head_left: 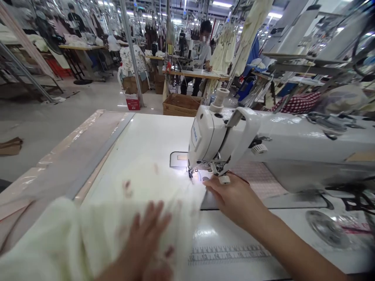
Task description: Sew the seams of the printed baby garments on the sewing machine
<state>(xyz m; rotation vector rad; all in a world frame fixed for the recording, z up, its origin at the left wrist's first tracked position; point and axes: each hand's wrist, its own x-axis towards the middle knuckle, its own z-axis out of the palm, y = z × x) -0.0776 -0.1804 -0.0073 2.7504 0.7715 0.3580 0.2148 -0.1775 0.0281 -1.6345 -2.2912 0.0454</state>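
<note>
A pale cream fabric [146,187] with small dark reddish prints lies across the left part of the sewing table and bunches up toward me. My left hand [143,238], smeared a little by motion, rests on it with the fingers spread. Beside the presser foot, my right hand [234,197] has its fingers closed at the fabric's right edge. The white sewing machine [205,136] stands over this edge, its needle area [191,173] lit by a small lamp. Where fabric and needle meet is too bright and blurred to make out.
A printed ruler scale [228,254] runs along the table's front. Pink checked cloth [258,177] lies under the machine arm. A plastic-covered ledge [79,152] borders the table on the left. Beyond stand a cardboard box [181,104] and a person [205,52] at another table.
</note>
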